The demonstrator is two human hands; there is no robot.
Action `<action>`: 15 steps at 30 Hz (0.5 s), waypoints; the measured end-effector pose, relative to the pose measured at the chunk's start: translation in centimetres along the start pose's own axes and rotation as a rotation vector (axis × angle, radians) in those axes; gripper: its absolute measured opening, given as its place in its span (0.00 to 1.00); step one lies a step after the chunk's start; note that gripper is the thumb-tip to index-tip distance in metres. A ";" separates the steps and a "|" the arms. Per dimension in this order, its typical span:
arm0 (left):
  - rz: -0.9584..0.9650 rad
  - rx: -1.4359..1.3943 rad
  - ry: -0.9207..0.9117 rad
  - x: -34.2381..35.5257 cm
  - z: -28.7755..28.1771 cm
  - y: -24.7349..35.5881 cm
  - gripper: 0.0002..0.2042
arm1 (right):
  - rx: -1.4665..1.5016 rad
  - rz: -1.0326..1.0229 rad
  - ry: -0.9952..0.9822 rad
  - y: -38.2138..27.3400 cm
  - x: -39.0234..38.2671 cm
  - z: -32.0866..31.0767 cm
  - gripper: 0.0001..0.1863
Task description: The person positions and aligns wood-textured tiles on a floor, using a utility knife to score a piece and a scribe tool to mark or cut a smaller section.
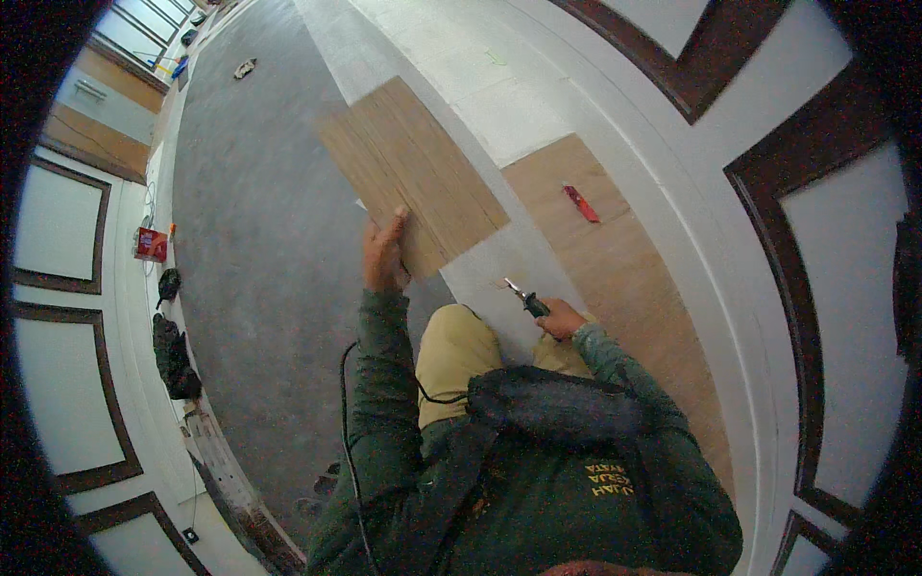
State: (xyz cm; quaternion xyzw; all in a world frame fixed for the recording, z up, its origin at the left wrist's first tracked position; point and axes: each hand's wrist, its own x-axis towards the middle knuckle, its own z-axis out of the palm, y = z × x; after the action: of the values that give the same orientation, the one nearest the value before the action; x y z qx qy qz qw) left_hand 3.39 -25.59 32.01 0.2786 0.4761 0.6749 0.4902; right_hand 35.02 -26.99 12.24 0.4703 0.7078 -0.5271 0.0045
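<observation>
My left hand (384,254) is closed on the near left edge of a wood-look floor plank (423,168). The light brown piece is tilted, raised over the grey floor and a pale strip, and its far left corner is blurred. In my right hand (563,321), beside my right knee, is a pair of pliers (530,301) with dark handles and metal jaws pointing away from me. A thin light scrap seems to be at the jaw tips, too small to make out. The jaws are apart from the plank.
A red utility knife (581,204) lies on brown wood-look flooring (653,288) to my right. White panelled walls with dark trim (797,317) line both sides. Along the left wall are a red box (151,244) and black bags (173,355). A black cable (346,422) runs by my left arm.
</observation>
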 end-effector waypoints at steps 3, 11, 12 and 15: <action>-0.207 0.107 0.130 0.4 -2.1 -2.9 0.22 | -0.044 0.147 0.006 3.6 3.6 3.7 0.24; -0.364 0.263 -0.081 6.0 -7.6 -11.5 0.22 | -0.313 0.250 0.090 3.5 5.8 7.1 0.33; -0.384 0.260 -0.099 7.5 -7.7 -12.7 0.22 | -0.337 0.159 0.236 4.4 6.8 5.8 0.32; -0.283 0.328 -0.143 12.3 -8.8 -15.2 0.22 | -0.165 0.082 0.467 4.7 11.9 0.3 0.29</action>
State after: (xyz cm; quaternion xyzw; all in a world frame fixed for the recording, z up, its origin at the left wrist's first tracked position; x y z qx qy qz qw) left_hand -2.47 -16.48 13.49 0.3322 0.5778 0.4916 0.5605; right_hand 31.39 -19.32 2.67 0.6055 0.7107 -0.3440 -0.0993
